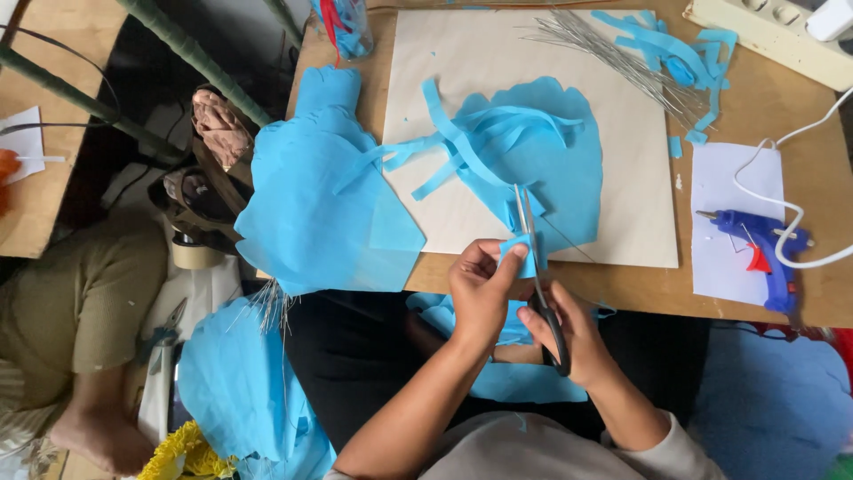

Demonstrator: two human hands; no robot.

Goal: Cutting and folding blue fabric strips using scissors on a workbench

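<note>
The person's grey-sleeved arms come up from the bottom edge, closest of all, and meet just in front of the wooden table. That table is the biggest thing here; on it lies a pale square board, and across the board's lower middle spreads a large scalloped sheet of blue paper with loose blue paper strips curling over it. Another broad blue paper sheet hangs over the table's left corner. At the top right of the board rests a bundle of thin wires, next to more blue paper scraps. Off to the right a blue glue gun lies on a white sheet, its white cord looping away. The left hand has thumb and fingers pinched shut on a small blue paper piece, held at the near table edge just below the board. The right hand has its fingers curled through the black handles of the scissors, whose blades point up and away, touching the small piece beside the left thumb; whether the blades are parted or together cannot be told.
</note>
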